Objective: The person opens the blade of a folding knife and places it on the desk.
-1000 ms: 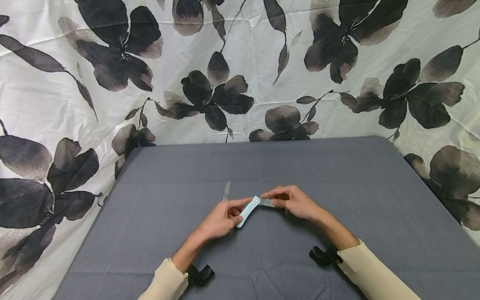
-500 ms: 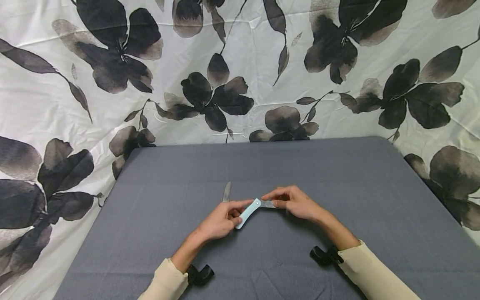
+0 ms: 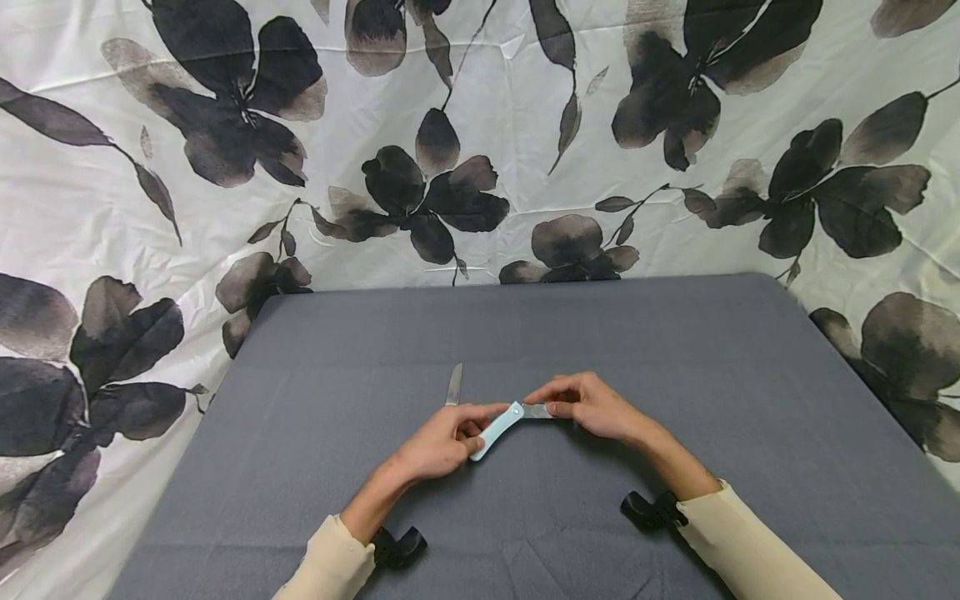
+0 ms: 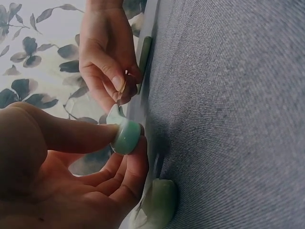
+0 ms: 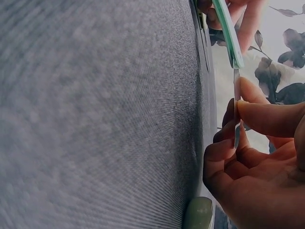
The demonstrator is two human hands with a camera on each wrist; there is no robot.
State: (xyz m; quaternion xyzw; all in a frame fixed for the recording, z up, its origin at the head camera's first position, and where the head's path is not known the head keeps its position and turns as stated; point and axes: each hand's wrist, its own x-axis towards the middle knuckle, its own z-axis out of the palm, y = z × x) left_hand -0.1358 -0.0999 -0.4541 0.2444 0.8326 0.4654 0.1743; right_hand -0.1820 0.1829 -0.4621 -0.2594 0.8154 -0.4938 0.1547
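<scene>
A folding knife with a pale blue handle (image 3: 497, 432) is held between my two hands above the table, its blade at an angle to the handle. My left hand (image 3: 435, 443) pinches the handle between thumb and fingers, the index finger stretched along toward the pivot. With thumb and fingers, my right hand (image 3: 587, 403) pinches the metal blade (image 3: 537, 411); the blade's far end is hidden by the fingers. Just beyond the left hand, another knife blade (image 3: 454, 385) lies on the table, its handle end hidden from the head view. The left wrist view shows a green rounded handle (image 4: 160, 204) beneath that hand.
The table (image 3: 360, 350) has a grey cloth cover. Another green object (image 5: 198, 213) lies under the right hand, hidden in the head view. A white floral curtain (image 3: 547, 158) hangs behind the table. A black wrist camera (image 3: 401, 548) sits below the left wrist.
The handle's pivot end has dropped slightly and moved right, so handle and blade form a somewhat wider angle. Both hands keep their hold and have barely moved.
</scene>
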